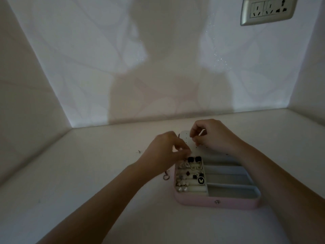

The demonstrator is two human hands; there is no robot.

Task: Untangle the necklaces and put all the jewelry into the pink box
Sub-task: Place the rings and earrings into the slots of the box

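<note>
Head view, dim light. The pink box [193, 199] lies open on the tabletop [88, 173], right of the middle and nearer the back edge than the front one. Its pale perforated panel [186, 143] is at the far side. The left section of the box holds rows of small pieces:
- two black square studs [194, 159] at the back
- a black round piece with a white butterfly [201, 180] further forward
- pearl-like pieces [181, 189] at the front corner

The long slotted compartments [228, 173] take up the right section.

The left hand [167, 148] is over the box's back left corner, fingers curled, tips bunched just above the black studs. The right hand [209, 136] is over the perforated panel, fingers curled with thumb and fingertips pinched together. The hands are close but not touching. Whatever is between the fingertips is too small and dark, so I cannot tell if either hand is clamped on anything. A thin dark strand [179, 137] shows just beside the left hand's knuckles.

A ring-shaped piece [165, 177] lies on the tabletop just beside the box's left wall, under the left forearm. A tiny piece [139, 151] lies further left, apart from the box. A wall socket [269, 10] is at the upper right.
</note>
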